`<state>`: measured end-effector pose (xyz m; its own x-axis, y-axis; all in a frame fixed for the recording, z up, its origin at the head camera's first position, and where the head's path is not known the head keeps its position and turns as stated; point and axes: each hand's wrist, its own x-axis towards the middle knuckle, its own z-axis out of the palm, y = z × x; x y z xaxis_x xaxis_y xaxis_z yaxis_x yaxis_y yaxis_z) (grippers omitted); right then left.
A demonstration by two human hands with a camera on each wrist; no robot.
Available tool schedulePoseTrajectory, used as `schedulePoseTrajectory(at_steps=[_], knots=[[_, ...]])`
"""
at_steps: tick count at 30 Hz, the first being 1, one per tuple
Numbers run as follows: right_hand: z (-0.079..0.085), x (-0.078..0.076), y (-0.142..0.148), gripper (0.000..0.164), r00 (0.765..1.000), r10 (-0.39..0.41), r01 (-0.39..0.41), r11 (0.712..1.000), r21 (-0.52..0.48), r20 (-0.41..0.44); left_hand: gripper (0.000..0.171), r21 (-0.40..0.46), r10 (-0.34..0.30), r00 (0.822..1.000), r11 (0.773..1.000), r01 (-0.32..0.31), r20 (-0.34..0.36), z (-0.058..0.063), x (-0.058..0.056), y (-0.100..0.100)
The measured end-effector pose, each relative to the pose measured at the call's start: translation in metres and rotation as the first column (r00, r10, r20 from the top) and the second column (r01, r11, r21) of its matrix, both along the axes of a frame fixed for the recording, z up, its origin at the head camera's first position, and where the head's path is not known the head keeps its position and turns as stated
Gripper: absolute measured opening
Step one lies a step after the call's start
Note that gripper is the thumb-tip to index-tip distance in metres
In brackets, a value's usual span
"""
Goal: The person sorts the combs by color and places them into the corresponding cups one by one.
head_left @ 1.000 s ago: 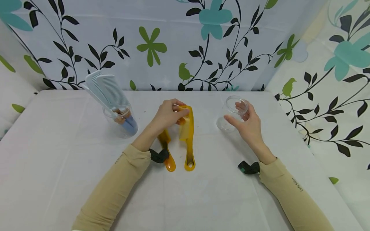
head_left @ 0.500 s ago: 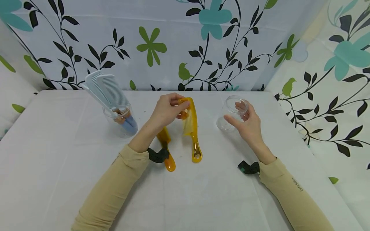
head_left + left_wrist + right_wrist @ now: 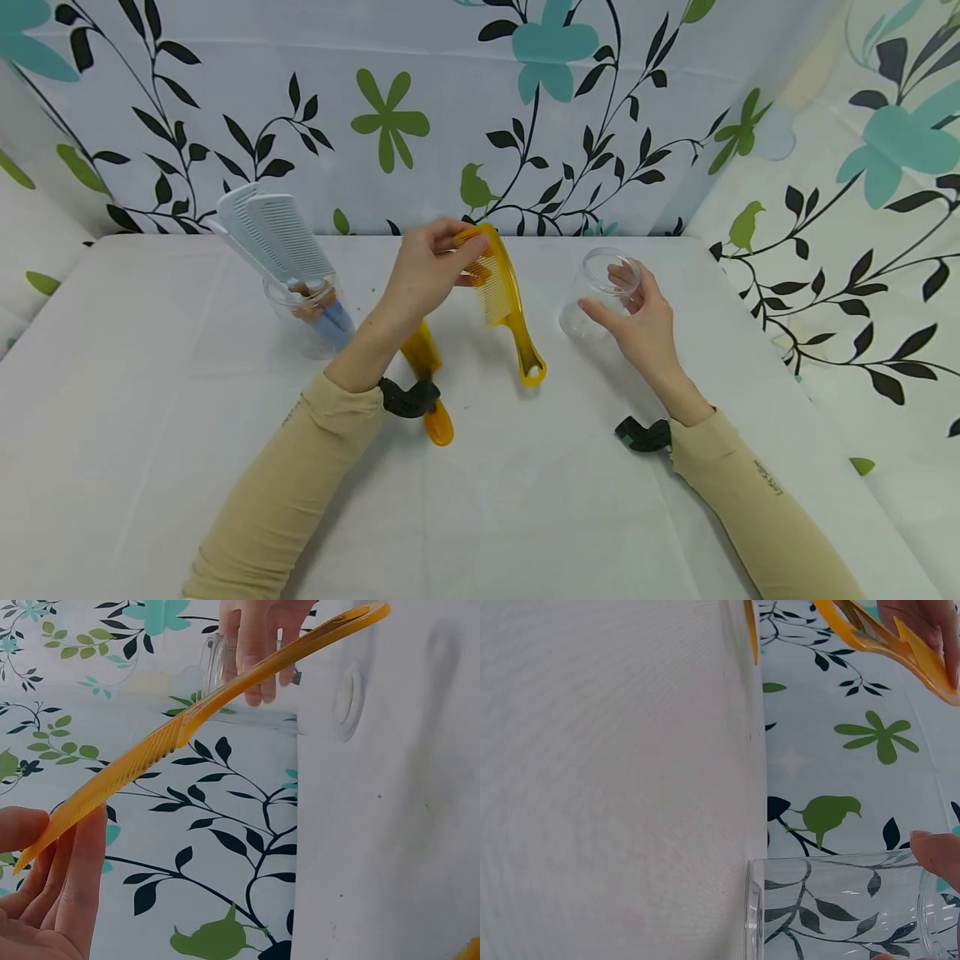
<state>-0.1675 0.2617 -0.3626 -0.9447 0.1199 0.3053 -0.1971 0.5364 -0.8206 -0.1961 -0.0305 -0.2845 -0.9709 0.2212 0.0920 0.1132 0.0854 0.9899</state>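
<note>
My left hand pinches a yellow comb by the end of its toothed part. In the head view the comb slants over the table, handle toward the lower right; in the left wrist view the comb is seen edge-on, with thumb and fingers on its tip. A clear jar stands upright on the table, its mouth facing up. The right hand curls its thumb and fingers around the upper part of that jar. Nothing shows inside the jar in the right wrist view.
A second yellow comb lies on the white table, partly hidden under the left wrist. At the left, another clear jar holds light blue combs and brown-and-blue objects. A patterned cloth hangs behind the table.
The left hand has lifted the yellow comb off the table and away from me, and its handle has swung to the right. The right hand and its jar have stayed put.
</note>
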Motion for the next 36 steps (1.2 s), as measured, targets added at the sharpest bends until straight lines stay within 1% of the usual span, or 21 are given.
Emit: schedulePoseTrajectory(at_steps=[6, 12, 20, 26, 30, 36], knots=[[-0.001, 0.0, -0.001, 0.081, 1.0, -0.006, 0.006, 1.0, 0.004, 0.008, 0.03, 0.069, 0.009, 1.0, 0.998, -0.008, -0.009, 0.008, -0.001, 0.002], [-0.001, -0.001, 0.0, 0.081, 1.0, -0.009, 0.008, 1.0, 0.015, 0.006, 0.028, 0.144, 0.016, 0.999, 0.989, -0.009, -0.045, 0.013, 0.001, 0.004], [-0.002, -0.003, 0.001, 0.079, 1.0, -0.004, 0.004, 1.0, 0.011, -0.006, 0.029, 0.207, 0.084, 0.994, 0.976, -0.069, -0.064, 0.022, 0.0, 0.011], [-0.004, -0.004, 0.002, 0.075, 1.0, 0.007, -0.008, 1.0, -0.012, -0.02, 0.027, 0.297, 0.104, 0.994, 0.951, -0.087, -0.043, 0.026, -0.001, 0.017], [-0.004, -0.004, 0.002, 0.075, 1.0, 0.009, -0.009, 1.0, -0.004, -0.027, 0.026, 0.334, 0.105, 0.994, 0.939, -0.086, -0.042, 0.028, 0.0, 0.021], [-0.003, -0.003, 0.002, 0.08, 1.0, 0.0, 0.0, 1.0, 0.006, -0.004, 0.024, 0.42, 0.101, 0.995, 0.903, -0.086, -0.014, 0.032, 0.0, 0.025]])
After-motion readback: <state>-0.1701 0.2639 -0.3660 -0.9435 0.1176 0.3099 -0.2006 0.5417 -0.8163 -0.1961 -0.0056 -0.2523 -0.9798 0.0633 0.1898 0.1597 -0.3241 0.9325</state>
